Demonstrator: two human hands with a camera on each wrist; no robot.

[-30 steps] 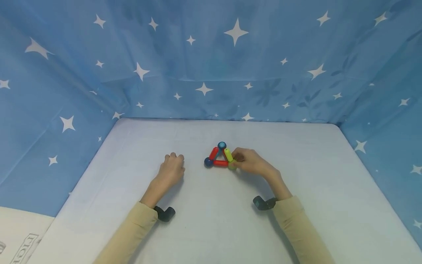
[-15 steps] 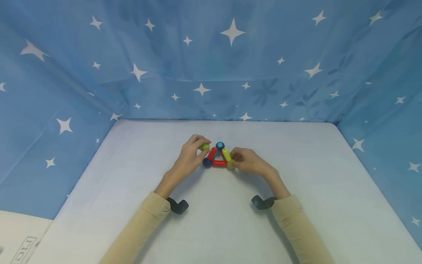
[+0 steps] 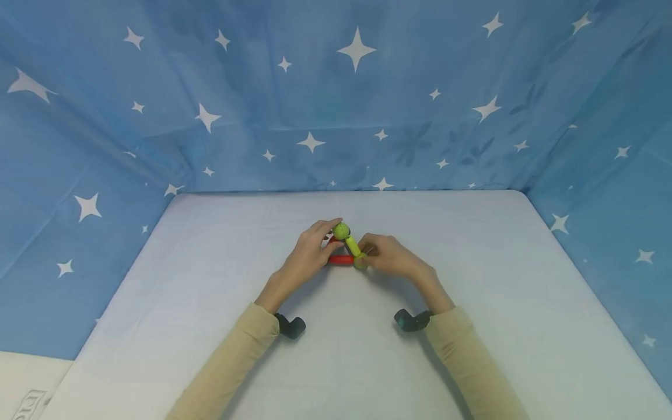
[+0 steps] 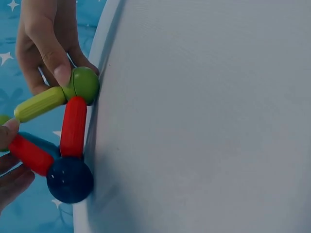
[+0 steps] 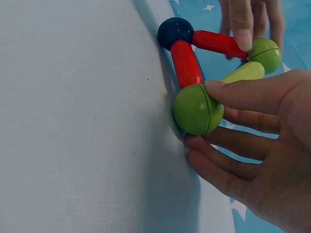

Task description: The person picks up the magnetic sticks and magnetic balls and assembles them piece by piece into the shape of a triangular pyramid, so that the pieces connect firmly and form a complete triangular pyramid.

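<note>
A small frame of magnetic balls and rods is between the hands. My left hand (image 3: pixel 307 251) pinches the upper green ball (image 3: pixel 342 231), with its thumb at the end of a red rod (image 5: pixel 221 43). My right hand (image 3: pixel 391 255) grips the near green ball (image 3: pixel 360 261) between thumb and fingers. Between these balls runs a yellow-green rod (image 3: pixel 353 246). Another red rod (image 4: pixel 73 127) links the near green ball to a dark blue ball (image 4: pixel 70 179), which the left hand hides in the head view. A blue rod (image 4: pixel 41 143) shows partly behind.
The white table (image 3: pixel 336 356) lies under both arms. A blue curtain with white stars (image 3: pixel 336 105) hangs behind and along the sides. Black wrist cameras (image 3: pixel 291 327) jut inward from both cuffs. Printed card or paper (image 3: pixel 31 385) shows at the lower left.
My left hand has come in from the left, bringing a green ball to the frame's top corner. The right hand keeps its grip on the near green ball.
</note>
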